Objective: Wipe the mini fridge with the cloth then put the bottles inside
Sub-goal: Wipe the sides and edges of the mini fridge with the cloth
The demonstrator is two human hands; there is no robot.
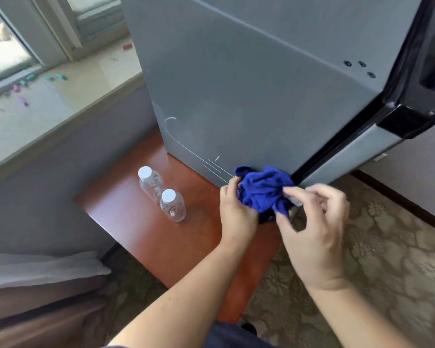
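Observation:
The grey mini fridge (249, 84) stands on a low reddish-brown wooden table (141, 227); its door, edged in black, is closed at the right. A crumpled blue cloth (263, 189) sits at the fridge's lower front corner. My left hand (236, 209) grips the cloth from the left. My right hand (314, 222) pinches the cloth's right edge between thumb and fingers. Two clear plastic bottles with white caps stand upright on the table left of the fridge, the far bottle (150, 184) close behind the near bottle (172, 205).
A stone windowsill (48, 101) with several small coloured clips lies at the left under a window. A bed edge with white sheet (35, 270) is at the lower left. Patterned carpet (387, 247) covers the floor at the right.

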